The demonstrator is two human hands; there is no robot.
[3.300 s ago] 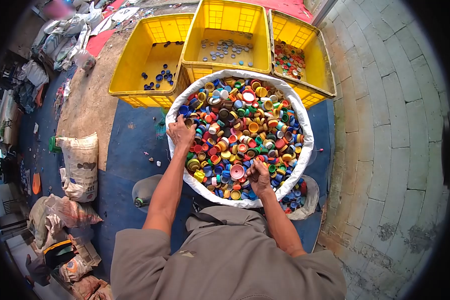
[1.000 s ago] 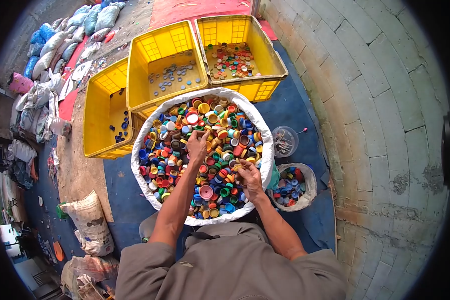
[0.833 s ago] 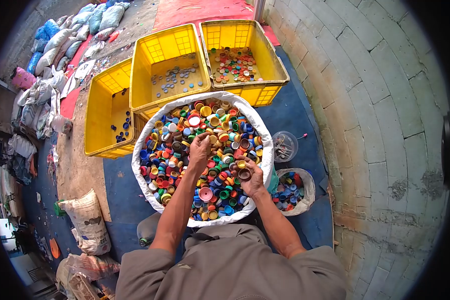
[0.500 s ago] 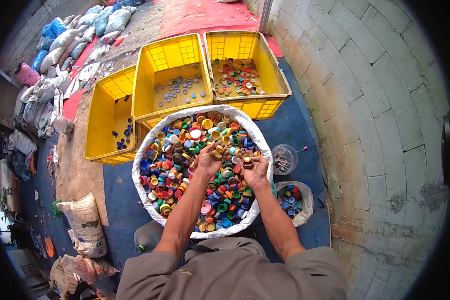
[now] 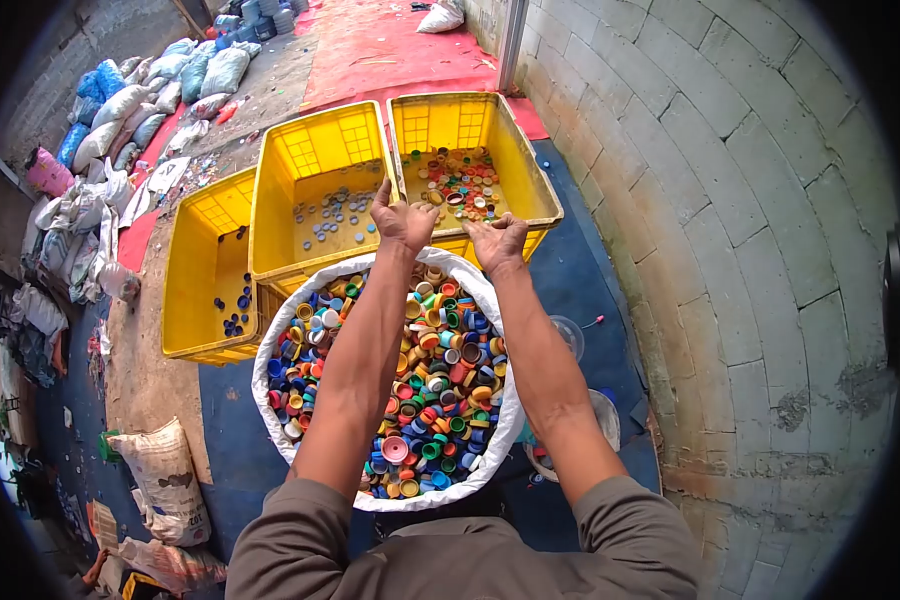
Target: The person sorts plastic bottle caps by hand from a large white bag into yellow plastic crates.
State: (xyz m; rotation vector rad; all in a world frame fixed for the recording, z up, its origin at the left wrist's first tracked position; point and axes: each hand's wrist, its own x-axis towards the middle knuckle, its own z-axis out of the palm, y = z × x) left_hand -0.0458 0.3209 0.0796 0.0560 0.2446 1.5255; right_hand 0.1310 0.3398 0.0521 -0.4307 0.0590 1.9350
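Reaching over the sack (image 5: 258,370) of caps (image 5: 440,380), we held our left hand (image 5: 403,218) and right hand (image 5: 497,240) palm-down above the crate (image 5: 526,165), their hold hidden from us.

Stuffed white and blue woven sacks (image 5: 120,100) line the far left beside a red floor mat (image 5: 390,45). A tan printed sack (image 5: 165,480) lies beside the blue tarp (image 5: 235,450); a curved pale brick wall (image 5: 750,250) rises at right.
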